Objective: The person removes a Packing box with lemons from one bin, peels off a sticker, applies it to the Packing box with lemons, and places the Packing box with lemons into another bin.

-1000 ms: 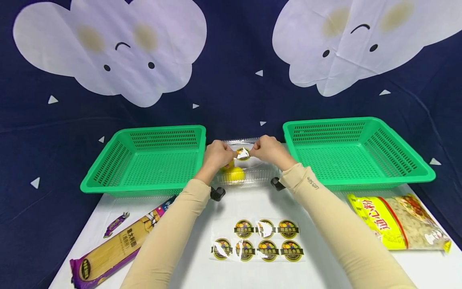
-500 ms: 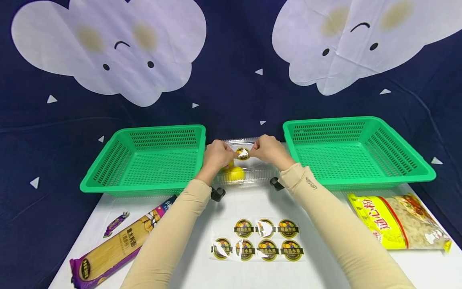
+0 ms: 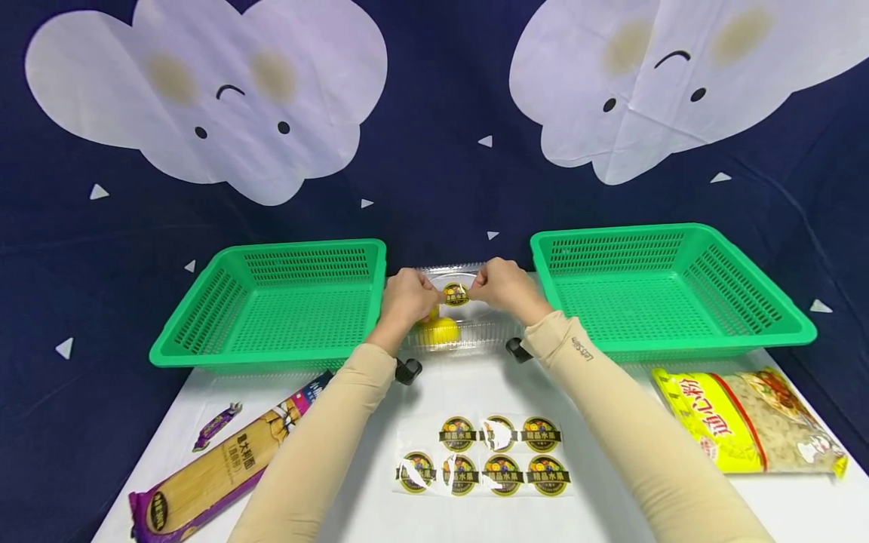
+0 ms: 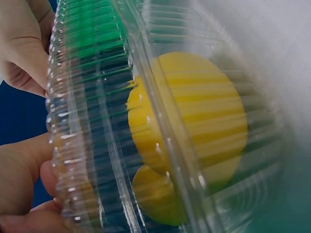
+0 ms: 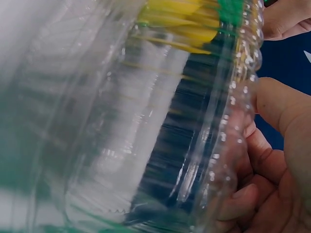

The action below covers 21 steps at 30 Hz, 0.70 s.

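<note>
A round black-and-gold sticker (image 3: 455, 294) lies over the lid of a clear plastic clamshell box (image 3: 485, 329). My left hand (image 3: 407, 298) pinches the sticker's left end between thumb and forefinger. At the opposite end, the right hand (image 3: 505, 288) pinches it the same way. Yellow fruit (image 3: 441, 330) sits in the left part of the box; the left wrist view shows two rounded pieces (image 4: 194, 116) through the ribbed wall. In the right wrist view, the fingers (image 5: 272, 165) curl behind the box's edge.
Green baskets stand left (image 3: 299, 317) and right (image 3: 652, 302) of the box. A sheet of similar stickers (image 3: 482, 456) lies in front. At left are a spaghetti pack (image 3: 224, 460) and a small purple-wrapped bar (image 3: 216, 427); at right, a yellow pasta bag (image 3: 747, 422).
White glare on the held sticker has faded, so its printed face shows more fully. Both hands stay at its ends, and the head view has shifted slightly.
</note>
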Motion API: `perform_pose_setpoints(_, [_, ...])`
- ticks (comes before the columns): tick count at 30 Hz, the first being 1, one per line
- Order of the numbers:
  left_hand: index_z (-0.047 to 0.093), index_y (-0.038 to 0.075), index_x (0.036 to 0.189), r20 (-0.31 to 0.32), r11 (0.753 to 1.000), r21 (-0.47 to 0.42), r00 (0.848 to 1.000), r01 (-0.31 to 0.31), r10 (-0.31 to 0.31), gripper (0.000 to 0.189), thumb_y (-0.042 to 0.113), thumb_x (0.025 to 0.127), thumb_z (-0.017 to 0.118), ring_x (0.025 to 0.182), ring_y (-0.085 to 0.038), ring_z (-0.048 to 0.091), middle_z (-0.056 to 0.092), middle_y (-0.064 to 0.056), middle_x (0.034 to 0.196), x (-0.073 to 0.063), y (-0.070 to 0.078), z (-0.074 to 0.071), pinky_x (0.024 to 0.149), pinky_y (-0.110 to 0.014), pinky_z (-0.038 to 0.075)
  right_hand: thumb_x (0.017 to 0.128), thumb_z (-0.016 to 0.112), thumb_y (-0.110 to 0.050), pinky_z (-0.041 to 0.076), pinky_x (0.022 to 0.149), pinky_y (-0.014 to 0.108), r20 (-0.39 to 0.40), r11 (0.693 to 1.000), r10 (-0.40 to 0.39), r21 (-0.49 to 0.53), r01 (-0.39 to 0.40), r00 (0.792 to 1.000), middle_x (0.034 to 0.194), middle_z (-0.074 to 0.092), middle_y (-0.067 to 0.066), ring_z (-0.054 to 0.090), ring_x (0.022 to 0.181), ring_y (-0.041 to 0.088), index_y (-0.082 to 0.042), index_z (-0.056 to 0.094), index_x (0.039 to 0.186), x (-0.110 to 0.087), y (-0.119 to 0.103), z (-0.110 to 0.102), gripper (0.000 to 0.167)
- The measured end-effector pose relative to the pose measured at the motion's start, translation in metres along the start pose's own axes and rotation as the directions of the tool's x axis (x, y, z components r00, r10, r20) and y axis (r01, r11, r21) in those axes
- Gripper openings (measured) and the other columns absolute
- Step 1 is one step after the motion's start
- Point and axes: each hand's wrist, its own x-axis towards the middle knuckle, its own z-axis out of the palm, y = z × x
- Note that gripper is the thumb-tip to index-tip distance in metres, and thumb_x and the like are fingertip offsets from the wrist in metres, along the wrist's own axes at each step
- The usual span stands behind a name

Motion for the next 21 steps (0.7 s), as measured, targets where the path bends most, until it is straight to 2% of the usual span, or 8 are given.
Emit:
perform_pose_setpoints(6, [0.076, 0.011, 0.074, -0.004, 1.0, -0.008, 1.0, -0.002, 0.001, 0.026, 0.027, 0.092, 0.087, 0.059, -0.016, 0.07, 0.075, -0.003, 0.067, 0.0, -0.0017, 0.0014, 0.061, -0.029, 0.05, 0.086, 0.075, -0.016, 0.046, 0.062, 0.028, -0.02, 1.0, 0.005, -0.001, -0.005, 1.0, 0.078, 0.072, 0.001, 0.058, 0.07, 0.017, -0.014, 0.076, 0.076, -0.0015, -0.001, 0.0013, 0.01])
perform_pose_setpoints(11, [0.08, 0.01, 0.079, 0.002, 1.0, 0.02, 1.0, -0.002, 0.002, 0.024, 0.029, 0.092, 0.086, 0.062, -0.017, 0.071, 0.075, -0.002, 0.066, 0.0007, -0.002, 0.0024, 0.059, -0.029, 0.049, 0.088, 0.077, -0.018, 0.049, 0.066, 0.031, -0.007, 1.0, 0.01, -0.011, -0.01, 1.0, 0.083, 0.072, 0.002, 0.061, 0.075, 0.019, -0.013, 0.076, 0.081, -0.0025, -0.0018, 0.0015, 0.008])
perform_pose_setpoints(17, [0.084, 0.013, 0.084, 0.013, 0.999, 0.041, 1.0, -0.005, 0.005, 0.017, 0.026, 0.094, 0.083, 0.062, -0.015, 0.071, 0.078, 0.0, 0.071, 0.0008, -0.0015, 0.0031, 0.058, -0.028, 0.049, 0.094, 0.079, -0.024, 0.052, 0.068, 0.037, 0.006, 0.995, -0.043, -0.089, 0.043, 0.999, 0.09, 0.075, 0.004, 0.065, 0.08, 0.023, -0.017, 0.075, 0.09, -0.0024, -0.0034, 0.0027, 0.009])
perform_pose_setpoints(21, [0.084, 0.016, 0.084, 0.0, 0.999, 0.02, 1.0, -0.025, 0.025, 0.012, 0.022, 0.094, 0.083, 0.059, -0.014, 0.069, 0.08, -0.002, 0.076, 0.0002, -0.001, 0.0021, 0.062, -0.031, 0.053, 0.097, 0.08, -0.022, 0.053, 0.068, 0.037, 0.001, 0.993, -0.08, -0.089, 0.08, 0.997, 0.09, 0.078, 0.006, 0.067, 0.078, 0.023, -0.017, 0.077, 0.096, -0.0032, -0.0056, 0.0031, 0.006])
